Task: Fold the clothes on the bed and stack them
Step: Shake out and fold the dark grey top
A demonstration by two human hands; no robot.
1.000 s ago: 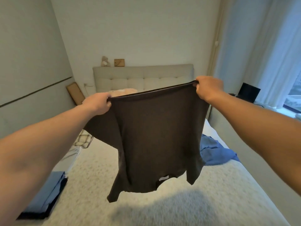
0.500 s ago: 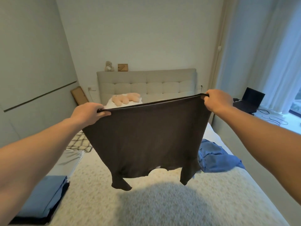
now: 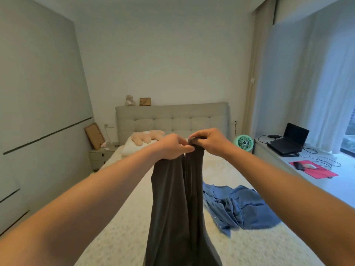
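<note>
Head view shows left hand (image 3: 172,147) and right hand (image 3: 208,141) pinching the brown shirt (image 3: 178,204) corners together; align edges squarely before lowering onto the bed (image 3: 123,233).

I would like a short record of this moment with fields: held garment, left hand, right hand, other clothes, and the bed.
held garment: dark brown shirt, hanging doubled lengthwise above the bed
left hand: left hand pinches its top edge
right hand: right hand grips the top edge, touching the left hand
other clothes: blue shirt, unfolded, lying on the bed
bed: bed with pale patterned cover
</note>
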